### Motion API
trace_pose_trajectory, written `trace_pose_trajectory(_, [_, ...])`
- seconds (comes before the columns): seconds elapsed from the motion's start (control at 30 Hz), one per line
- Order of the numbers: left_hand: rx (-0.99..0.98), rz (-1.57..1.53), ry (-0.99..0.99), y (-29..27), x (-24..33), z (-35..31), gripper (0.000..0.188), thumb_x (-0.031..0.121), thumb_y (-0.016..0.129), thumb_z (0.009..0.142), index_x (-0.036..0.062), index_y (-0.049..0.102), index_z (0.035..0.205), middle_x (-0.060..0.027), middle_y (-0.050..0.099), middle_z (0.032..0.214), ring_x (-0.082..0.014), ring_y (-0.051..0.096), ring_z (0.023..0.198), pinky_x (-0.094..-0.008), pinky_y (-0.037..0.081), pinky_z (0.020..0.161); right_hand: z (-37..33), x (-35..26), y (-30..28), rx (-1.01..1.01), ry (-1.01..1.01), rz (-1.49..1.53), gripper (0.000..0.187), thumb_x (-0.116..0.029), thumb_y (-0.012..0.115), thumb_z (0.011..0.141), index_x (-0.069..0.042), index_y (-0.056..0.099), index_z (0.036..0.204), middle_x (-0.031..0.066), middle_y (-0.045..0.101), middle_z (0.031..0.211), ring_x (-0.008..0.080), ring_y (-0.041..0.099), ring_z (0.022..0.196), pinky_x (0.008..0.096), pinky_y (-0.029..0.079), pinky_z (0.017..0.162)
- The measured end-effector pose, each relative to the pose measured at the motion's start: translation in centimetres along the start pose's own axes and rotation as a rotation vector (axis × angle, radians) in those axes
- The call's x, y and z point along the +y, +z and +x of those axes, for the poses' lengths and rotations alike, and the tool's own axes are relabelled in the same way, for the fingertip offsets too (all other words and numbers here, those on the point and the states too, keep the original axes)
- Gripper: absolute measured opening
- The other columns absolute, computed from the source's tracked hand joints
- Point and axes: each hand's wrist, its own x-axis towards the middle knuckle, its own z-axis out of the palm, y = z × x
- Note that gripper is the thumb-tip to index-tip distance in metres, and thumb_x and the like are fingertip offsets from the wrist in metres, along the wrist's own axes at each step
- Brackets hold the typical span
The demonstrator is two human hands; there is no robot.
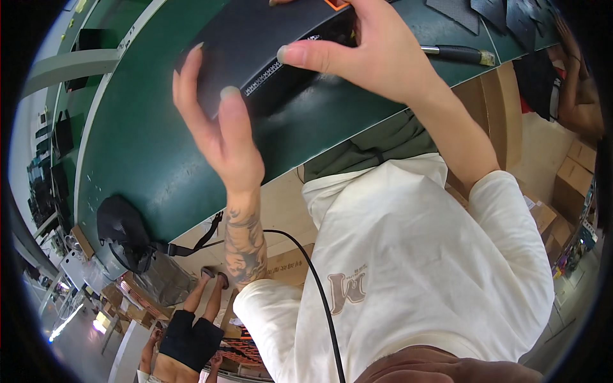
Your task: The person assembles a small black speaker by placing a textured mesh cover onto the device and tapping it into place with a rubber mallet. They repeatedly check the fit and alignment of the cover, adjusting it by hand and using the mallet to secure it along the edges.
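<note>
A large black case-like thing [246, 48] lies at the top of the view over the green worktable, partly cut off by the upper edge. It has a smooth dark face, a pale toothed strip along its near side and an orange-edged patch near the top. My left hand [220, 127] grips its left end, thumb at the near side and fingers spread over the far side. My right hand [377, 54] holds it further right, with the thumb pressed beside the pale strip. Some of the right fingers are hidden behind the case or out of view.
The green worktable [147, 172] carries a black-gripped tool with a metal shaft [460, 54] and dark textured sheets [491, 13] at right. A black cap-like item with a strap [121, 223] is at the left corner. Cardboard boxes [568, 172] and other people stand around.
</note>
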Motion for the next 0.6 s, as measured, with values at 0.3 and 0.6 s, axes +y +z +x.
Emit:
trace_pose_trajectory(0.3, [-0.035, -0.175, 0.049, 1.3, -0.1, -0.7, 0.082, 0.027, 0.061, 0.101, 0.0069, 0.013, 0.165, -0.0153, 0.02, 0.168, -0.0346, 0.037, 0.147, -0.0507, 0.031, 0.121, -1.6, -1.4, 1.7, 0.151, -0.038, 0.216, 0.08, -0.019, 0.089, 0.084, -0.005, 0.043, 0.148, 0.0156, 0.043, 0.148, 0.0223, 0.049, 0.131, 0.0338, 0.039, 0.111])
trace_pose_trajectory(0.6, [-0.092, -0.094, 0.07, -0.2, 0.0, 0.0, 0.067, 0.021, 0.068, 0.1, -0.0009, 0.037, 0.155, -0.0204, 0.029, 0.165, -0.0347, 0.041, 0.145, -0.0492, 0.036, 0.12, -2.4, -0.1, 1.2, 0.12, -0.036, 0.035, 0.07, -0.02, 0.087, 0.085, -0.005, 0.051, 0.143, 0.0193, 0.047, 0.147, 0.0275, 0.036, 0.148, 0.0374, 0.033, 0.115])
